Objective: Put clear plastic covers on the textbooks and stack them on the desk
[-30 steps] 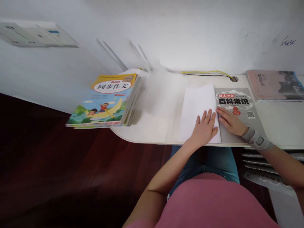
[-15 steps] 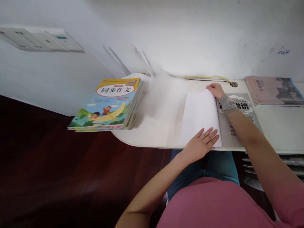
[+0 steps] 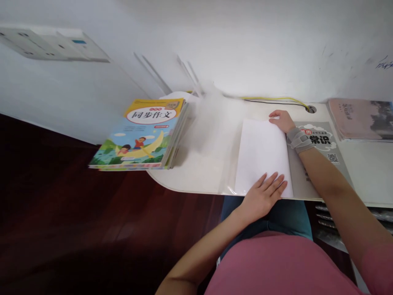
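Observation:
A white sheet (image 3: 260,157) lies flat on the desk, with a clear plastic film (image 3: 227,182) showing along its left side. My left hand (image 3: 262,197) rests with fingers spread on the sheet's near edge. My right hand (image 3: 280,121), with a grey wrist brace (image 3: 298,139) on the wrist, lies at the sheet's far edge, fingers together. Beside the sheet, a grey Chinese book (image 3: 319,141) lies partly under my right forearm, and the sheet covers its left part.
A thick stack of illustrated Chinese workbooks (image 3: 141,137) overhangs the left part of the white desk (image 3: 199,176). A pink book (image 3: 359,119) lies at the far right. Yellow and black cables (image 3: 276,98) run along the wall into a desk hole (image 3: 311,109).
My right hand has moved from the grey book's near part to the sheet's far edge, crossing over the book. My left hand has slid toward the near edge, and the sheet lies flatter.

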Action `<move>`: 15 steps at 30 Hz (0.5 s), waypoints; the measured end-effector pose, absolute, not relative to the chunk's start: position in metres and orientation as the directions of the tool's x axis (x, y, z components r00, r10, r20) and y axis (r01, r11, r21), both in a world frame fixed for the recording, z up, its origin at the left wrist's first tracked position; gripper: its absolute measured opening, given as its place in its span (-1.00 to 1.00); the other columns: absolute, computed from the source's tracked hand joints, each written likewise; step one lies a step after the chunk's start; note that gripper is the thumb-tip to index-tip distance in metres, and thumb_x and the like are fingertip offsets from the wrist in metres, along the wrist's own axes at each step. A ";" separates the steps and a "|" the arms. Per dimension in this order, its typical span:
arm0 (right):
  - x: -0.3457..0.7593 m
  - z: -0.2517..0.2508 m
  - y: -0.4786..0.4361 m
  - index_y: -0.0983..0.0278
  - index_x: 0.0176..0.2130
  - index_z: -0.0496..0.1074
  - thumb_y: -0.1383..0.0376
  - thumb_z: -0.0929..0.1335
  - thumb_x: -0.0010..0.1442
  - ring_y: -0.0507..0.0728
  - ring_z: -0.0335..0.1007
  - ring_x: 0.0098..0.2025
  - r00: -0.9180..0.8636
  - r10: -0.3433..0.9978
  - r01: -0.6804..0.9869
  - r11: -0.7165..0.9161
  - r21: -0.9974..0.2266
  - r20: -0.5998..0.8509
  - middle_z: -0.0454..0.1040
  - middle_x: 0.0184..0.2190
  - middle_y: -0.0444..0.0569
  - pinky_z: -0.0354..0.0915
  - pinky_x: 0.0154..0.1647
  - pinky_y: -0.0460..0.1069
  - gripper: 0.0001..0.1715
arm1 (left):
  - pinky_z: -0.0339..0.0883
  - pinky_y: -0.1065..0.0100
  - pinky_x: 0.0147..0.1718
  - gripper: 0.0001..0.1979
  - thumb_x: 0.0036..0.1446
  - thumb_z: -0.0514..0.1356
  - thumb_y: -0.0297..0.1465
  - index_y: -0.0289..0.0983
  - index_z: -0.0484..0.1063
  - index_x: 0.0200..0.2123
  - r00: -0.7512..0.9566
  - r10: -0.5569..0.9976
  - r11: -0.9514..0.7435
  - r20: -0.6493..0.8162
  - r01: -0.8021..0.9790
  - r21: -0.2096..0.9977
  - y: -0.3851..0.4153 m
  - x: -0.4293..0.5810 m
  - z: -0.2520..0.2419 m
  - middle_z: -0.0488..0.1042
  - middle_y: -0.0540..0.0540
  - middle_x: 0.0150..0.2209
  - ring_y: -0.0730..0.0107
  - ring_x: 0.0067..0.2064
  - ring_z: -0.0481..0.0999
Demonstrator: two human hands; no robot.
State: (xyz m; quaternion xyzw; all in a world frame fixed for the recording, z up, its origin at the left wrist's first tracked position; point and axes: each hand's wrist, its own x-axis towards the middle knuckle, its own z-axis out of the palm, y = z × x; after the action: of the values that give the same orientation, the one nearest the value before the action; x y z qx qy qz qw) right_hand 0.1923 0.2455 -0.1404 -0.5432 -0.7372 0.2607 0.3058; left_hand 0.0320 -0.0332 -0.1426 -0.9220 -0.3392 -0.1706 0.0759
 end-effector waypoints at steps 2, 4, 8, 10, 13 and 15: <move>0.187 -0.141 0.243 0.26 -0.31 0.49 0.31 0.34 -0.02 0.21 0.43 -0.18 -0.207 0.961 0.681 0.278 -0.677 0.186 0.53 -0.27 0.00 0.30 -0.01 0.17 -0.80 | 0.08 0.15 0.25 -0.59 0.35 -0.05 -0.38 -0.29 0.21 0.22 0.709 0.615 -0.751 0.345 0.660 -0.014 -0.035 0.030 -0.143 0.19 -0.11 0.28 0.25 0.32 0.13; 0.184 -0.140 0.240 0.23 -0.30 0.48 0.32 0.33 0.01 0.21 0.43 -0.20 -0.185 0.964 0.727 0.265 -0.633 0.190 0.53 -0.28 -0.01 0.31 -0.04 0.17 -0.81 | 0.08 0.14 0.25 -0.57 0.35 -0.06 -0.36 -0.29 0.19 0.24 0.705 0.631 -0.744 0.324 0.668 -0.005 -0.038 0.031 -0.145 0.18 -0.13 0.29 0.26 0.32 0.13; 0.184 -0.137 0.238 0.22 -0.29 0.48 0.35 0.32 0.03 0.24 0.42 -0.17 -0.138 0.973 0.778 0.223 -0.588 0.187 0.52 -0.28 -0.01 0.31 -0.05 0.18 -0.80 | 0.11 0.13 0.23 -0.51 0.34 -0.08 -0.22 -0.32 0.19 0.24 0.676 0.683 -0.708 0.275 0.706 0.022 -0.042 0.040 -0.145 0.17 -0.19 0.29 0.19 0.30 0.16; 0.184 -0.137 0.238 0.24 -0.28 0.48 0.35 0.31 0.04 0.24 0.41 -0.18 -0.117 0.977 0.766 0.203 -0.610 0.179 0.52 -0.28 0.01 0.30 -0.05 0.18 -0.80 | 0.12 0.09 0.21 -0.37 0.29 -0.10 -0.06 -0.36 0.19 0.25 0.631 0.733 -0.662 0.255 0.748 0.050 -0.041 0.049 -0.140 0.15 -0.26 0.30 0.05 0.31 0.14; 0.183 -0.139 0.239 0.26 -0.27 0.48 0.35 0.32 0.04 0.24 0.42 -0.22 -0.076 0.982 0.747 0.173 -0.642 0.175 0.52 -0.28 0.03 0.31 -0.06 0.19 -0.79 | 0.10 -0.07 0.19 -0.23 0.18 -0.10 0.09 -0.33 0.18 0.26 0.601 0.759 -0.634 0.249 0.770 0.075 -0.034 0.067 -0.130 0.07 -0.28 0.33 -0.19 0.32 0.04; 0.182 -0.140 0.239 0.25 -0.27 0.49 0.35 0.31 0.04 0.25 0.42 -0.21 -0.062 0.978 0.745 0.179 -0.642 0.201 0.52 -0.28 0.04 0.30 -0.04 0.20 -0.78 | 0.09 -0.16 0.17 -0.27 0.20 -0.07 0.07 -0.28 0.18 0.26 0.626 0.746 -0.654 0.227 0.753 0.070 -0.029 0.077 -0.127 0.02 -0.26 0.35 -0.26 0.33 0.00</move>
State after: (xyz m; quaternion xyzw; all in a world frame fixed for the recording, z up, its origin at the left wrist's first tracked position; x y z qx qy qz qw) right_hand 0.1821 0.2391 -0.1397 -0.6120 -0.7037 0.1891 0.3074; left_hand 0.0771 -0.0287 -0.1270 -0.9016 -0.4157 -0.1183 0.0160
